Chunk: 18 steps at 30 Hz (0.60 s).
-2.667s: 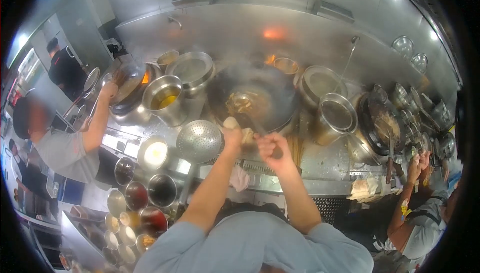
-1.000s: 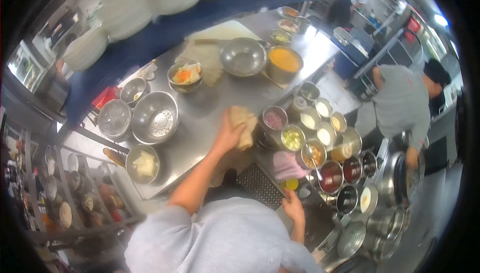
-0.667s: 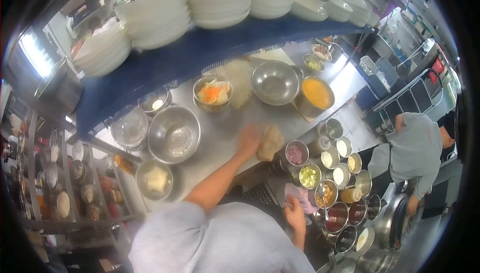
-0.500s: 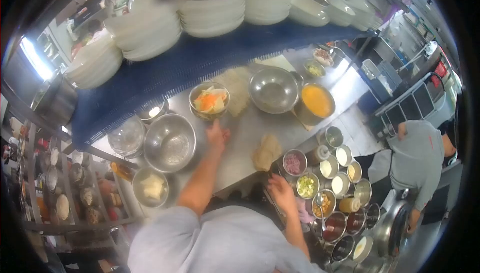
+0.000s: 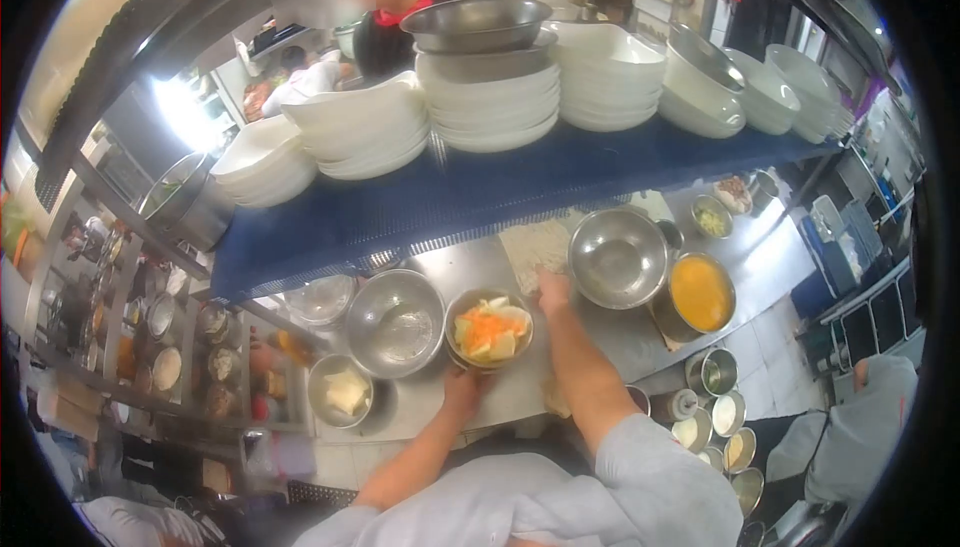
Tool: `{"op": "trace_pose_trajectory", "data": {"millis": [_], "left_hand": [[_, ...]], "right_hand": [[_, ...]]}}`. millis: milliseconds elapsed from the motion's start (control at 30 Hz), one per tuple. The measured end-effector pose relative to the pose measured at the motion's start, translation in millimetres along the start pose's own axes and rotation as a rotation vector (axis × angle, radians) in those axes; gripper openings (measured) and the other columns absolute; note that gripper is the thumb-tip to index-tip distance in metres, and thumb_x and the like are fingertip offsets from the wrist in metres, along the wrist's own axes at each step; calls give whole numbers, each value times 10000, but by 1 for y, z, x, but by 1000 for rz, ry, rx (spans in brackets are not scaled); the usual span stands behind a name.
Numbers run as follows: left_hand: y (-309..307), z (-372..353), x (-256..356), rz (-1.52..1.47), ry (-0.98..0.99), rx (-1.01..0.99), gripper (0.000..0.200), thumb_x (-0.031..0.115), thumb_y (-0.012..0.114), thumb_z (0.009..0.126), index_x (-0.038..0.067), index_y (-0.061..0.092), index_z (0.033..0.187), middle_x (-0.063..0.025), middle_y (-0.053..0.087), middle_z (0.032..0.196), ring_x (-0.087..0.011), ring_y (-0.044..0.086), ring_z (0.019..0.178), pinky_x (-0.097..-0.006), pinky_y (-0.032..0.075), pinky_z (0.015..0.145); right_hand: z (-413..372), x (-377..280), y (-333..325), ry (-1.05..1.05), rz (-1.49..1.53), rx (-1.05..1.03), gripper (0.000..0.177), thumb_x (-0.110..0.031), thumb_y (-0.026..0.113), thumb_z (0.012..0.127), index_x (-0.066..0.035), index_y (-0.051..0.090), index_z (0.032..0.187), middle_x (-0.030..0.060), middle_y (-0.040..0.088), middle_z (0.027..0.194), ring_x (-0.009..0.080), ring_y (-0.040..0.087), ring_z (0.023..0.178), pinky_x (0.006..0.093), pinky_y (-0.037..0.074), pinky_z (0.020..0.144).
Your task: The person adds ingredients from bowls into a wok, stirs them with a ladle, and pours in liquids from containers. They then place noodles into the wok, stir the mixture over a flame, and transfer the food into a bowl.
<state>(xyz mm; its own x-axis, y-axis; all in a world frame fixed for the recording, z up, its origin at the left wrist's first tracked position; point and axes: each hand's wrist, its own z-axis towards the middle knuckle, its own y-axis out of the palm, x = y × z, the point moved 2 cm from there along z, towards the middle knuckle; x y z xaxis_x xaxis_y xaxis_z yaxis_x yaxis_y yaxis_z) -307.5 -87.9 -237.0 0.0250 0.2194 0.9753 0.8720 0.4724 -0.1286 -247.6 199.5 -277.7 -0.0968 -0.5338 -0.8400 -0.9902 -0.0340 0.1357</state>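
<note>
A metal bowl [image 5: 484, 352] of sliced pale vegetables and orange shreds [image 5: 492, 330] stands near the front of the steel counter. My left hand [image 5: 466, 393] grips it low on its near side, with some fingers hidden under the bowl. Further back, my right hand [image 5: 552, 291] is closed at the near edge of a beige cloth [image 5: 535, 250]; its fingertips are partly hidden. An empty steel bowl [image 5: 396, 324] is just left of the vegetables. Another wide steel bowl [image 5: 618, 259] sits right of the cloth.
A pot of orange liquid [image 5: 702, 293] stands at the right. At the left is a bowl with pale slices [image 5: 346, 393]. White dishes [image 5: 490, 107] are stacked on the blue shelf [image 5: 460, 207] overhead. One co-worker [image 5: 850, 427] is at the right, another [image 5: 400, 17] beyond the shelf.
The vegetable bowl has come toward me with my left hand on it. My right hand has left the containers at the right and reached the cloth. The camera view has shifted.
</note>
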Motion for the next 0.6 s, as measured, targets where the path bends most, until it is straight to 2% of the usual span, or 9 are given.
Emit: {"op": "trace_pose_trajectory", "data": {"millis": [67,167,267,300,367,467,567,600], "left_hand": [[8,-11,-5,-840,-307,154,335,62,542,938,-21,466,1254,-177,586,1177,-300,582,1117,-435,513,934],[5,-20,-8,-870,-261,90,336,86,528,956,-16,444,1264,-205,602,1144,-316,598,1097,-439,518,941],[-24,-38,-2,-610,-588,-270,368,169,542,963,-11,439,1267,-226,606,1149,-331,619,1057,-441,522,921],[-33,-47,6,-557,-568,-378,394,223,542,964,-10,442,1265,-227,608,1140,-319,630,1015,-422,532,883],[-51,-69,25,-443,-527,-602,459,331,542,965,-8,447,1261,-229,611,1124,-294,654,931,-384,552,808],[-82,-71,49,-705,-382,-734,496,376,548,954,-13,448,1245,-285,581,1179,-349,631,1024,-429,528,884],[-94,-30,62,-716,-312,-304,614,506,492,943,-29,444,1240,-334,552,1188,-348,638,998,-396,555,845],[-96,-11,65,-732,-292,-268,677,554,449,939,-35,426,1270,-335,542,1201,-349,631,1012,-385,557,846]], "right_hand": [[5,1,14,-1,181,-39,411,-170,710,796,50,577,1116,151,630,987,230,616,805,367,507,630],[-13,-19,29,143,313,-187,334,-122,659,843,-25,543,1141,122,589,1033,227,582,870,375,535,685],[-43,-51,34,100,401,-269,284,-104,632,863,-69,523,1123,86,566,991,213,565,838,385,555,697],[-50,-57,30,66,424,-353,270,-97,628,869,-64,528,1118,73,571,995,203,567,837,393,563,700],[-72,-70,22,42,384,-361,278,-103,636,867,-61,529,1119,65,577,1002,202,579,849,386,556,702],[-118,-81,-4,22,360,-369,321,-107,651,859,-56,526,1151,63,592,1023,195,597,871,375,542,707],[-192,-93,-40,-40,253,-357,390,-92,662,849,-32,515,1205,76,608,1078,192,613,924,359,527,745],[-214,-91,-56,-65,200,-340,415,-84,664,845,-21,509,1224,83,614,1100,192,618,946,353,522,763]]}}
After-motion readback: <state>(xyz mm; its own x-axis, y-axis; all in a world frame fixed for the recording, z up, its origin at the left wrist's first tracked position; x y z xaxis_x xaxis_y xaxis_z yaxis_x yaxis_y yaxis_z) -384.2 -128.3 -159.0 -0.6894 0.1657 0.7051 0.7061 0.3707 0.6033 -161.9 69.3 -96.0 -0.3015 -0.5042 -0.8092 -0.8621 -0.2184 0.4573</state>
